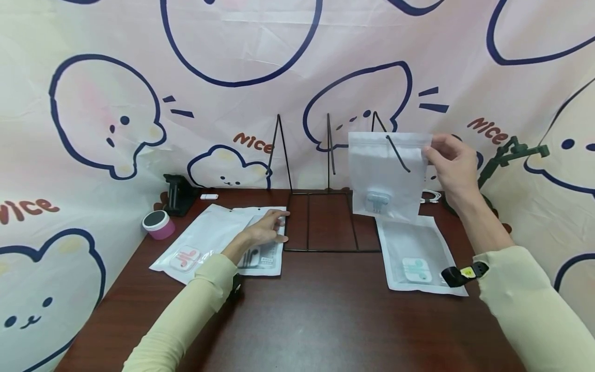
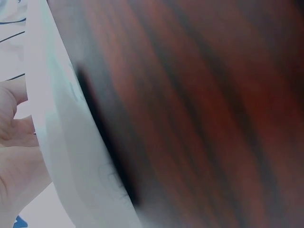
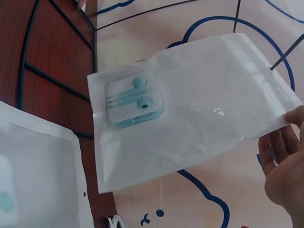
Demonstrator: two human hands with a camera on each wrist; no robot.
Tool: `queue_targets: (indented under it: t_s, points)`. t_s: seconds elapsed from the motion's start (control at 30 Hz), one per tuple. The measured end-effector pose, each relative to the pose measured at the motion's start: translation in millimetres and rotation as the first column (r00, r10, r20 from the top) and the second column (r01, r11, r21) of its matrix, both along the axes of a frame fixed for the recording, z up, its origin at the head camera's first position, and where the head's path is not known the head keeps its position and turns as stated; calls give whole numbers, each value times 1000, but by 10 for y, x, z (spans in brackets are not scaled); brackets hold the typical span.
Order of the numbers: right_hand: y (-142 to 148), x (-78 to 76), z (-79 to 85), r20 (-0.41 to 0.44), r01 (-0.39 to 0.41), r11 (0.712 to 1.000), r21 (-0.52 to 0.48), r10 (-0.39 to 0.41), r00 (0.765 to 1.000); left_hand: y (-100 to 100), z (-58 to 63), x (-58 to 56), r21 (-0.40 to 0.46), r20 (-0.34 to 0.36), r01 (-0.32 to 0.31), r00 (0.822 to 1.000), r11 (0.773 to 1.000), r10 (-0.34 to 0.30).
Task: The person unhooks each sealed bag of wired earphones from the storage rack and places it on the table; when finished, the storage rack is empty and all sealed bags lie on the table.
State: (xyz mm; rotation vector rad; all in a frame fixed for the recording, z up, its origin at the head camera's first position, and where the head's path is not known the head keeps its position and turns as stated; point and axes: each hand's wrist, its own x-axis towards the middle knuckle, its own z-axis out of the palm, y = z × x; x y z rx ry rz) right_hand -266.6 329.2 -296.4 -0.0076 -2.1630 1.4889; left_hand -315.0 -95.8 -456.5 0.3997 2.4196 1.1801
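Thumb and fingers of my right hand pinch the upper right corner of a white pouch. A boxed set of earphones shows through its lower end in the right wrist view. The pouch is on a hook of a black wire rack, the hook's tip poking out in front near the top. Fingers spread, my left hand rests on a white pouch at the rack's left, its fingertips at the pouch's right edge. Another white pouch with a pinkish case lies partly under that one.
A flat white pouch with a pale green case lies right of the rack. At the back left stand a pink jar and a black holder. A white cable and a dark green stand are at the back right.
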Motion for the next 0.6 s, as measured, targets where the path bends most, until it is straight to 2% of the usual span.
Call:
queue_targets:
  t_s: [0.17, 0.37, 0.6]
  points:
    - [27, 99, 18, -24, 7, 1000, -30, -7, 1000, 2, 8, -10, -3, -2, 4, 1000, 1000, -4]
    - [38, 204, 42, -73, -13, 992, -129, 3, 997, 3, 8, -20, 1, -6, 3, 1000, 1000, -3]
    - [53, 340, 45, -171, -90, 971, -222, 52, 984, 7, 10, -3, 4, -5, 2, 1000, 1000, -2]
